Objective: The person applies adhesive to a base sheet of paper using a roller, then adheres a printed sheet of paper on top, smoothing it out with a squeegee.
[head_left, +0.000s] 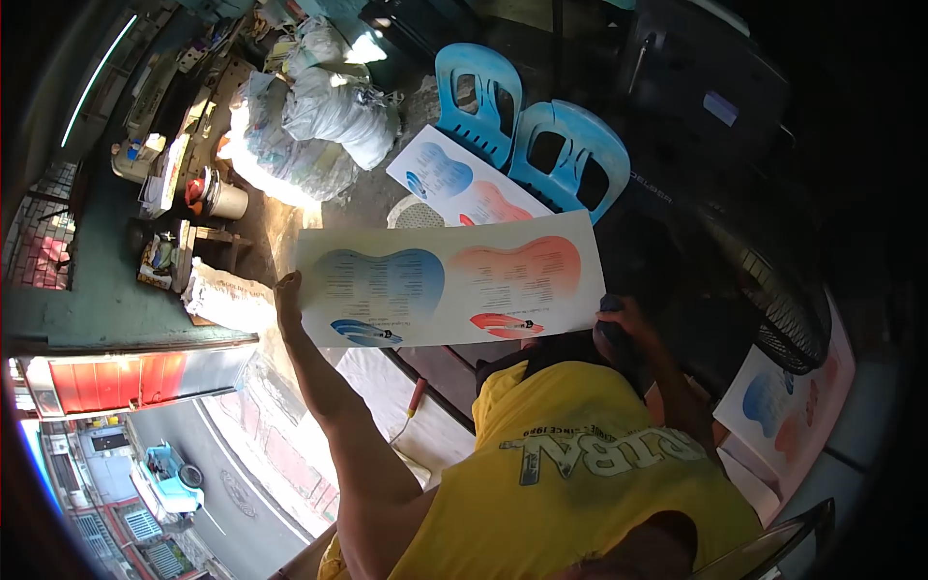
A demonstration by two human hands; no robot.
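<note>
A long white printed sheet (pixel 449 290) stretches in front of me, with a blue shape on its left half and a red shape on its right. At its left edge, my left hand (pixel 288 292) is closed, gripping the sheet. Beside the lower right corner, my right hand (pixel 626 317) is closed around a dark rounded thing (pixel 610 333) whose kind I cannot make out. Whether those fingers also pinch the sheet is hidden. Just beyond lies a similar printed sheet (pixel 440 172), in front of two blue plastic chairs (pixel 570 145).
More printed sheets (pixel 764 396) lie at the right, near a fan (pixel 793 324). Stuffed plastic bags (pixel 338 116) stand at the back left, near a bucket (pixel 228 200). A red-handled tool (pixel 417 396) rests below the held sheet. Outside, a blue vehicle (pixel 172 478) stands on the street.
</note>
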